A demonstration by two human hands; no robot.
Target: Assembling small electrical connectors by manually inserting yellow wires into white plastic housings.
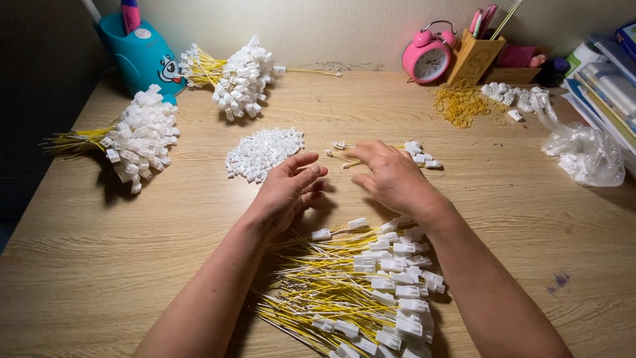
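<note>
Hiding part of the small wire bunch (pixel 417 156), right hand (pixel 396 178) and left hand (pixel 290 189) hover, grips wide, empty.

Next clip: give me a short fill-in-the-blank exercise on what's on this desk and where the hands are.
1. The alarm clock at the back is ____ in colour.
2. The wires under the forearms are ____ with white connectors.
3. The rubber bands lie in front of the ____ pen holder.
4. The left hand and right hand hold ____.

Missing words: pink; yellow; wooden; nothing

Warm overhead light, dark vignette at left edge (wide-angle bend), slight blur, soft shadows w/ no glare.
</note>
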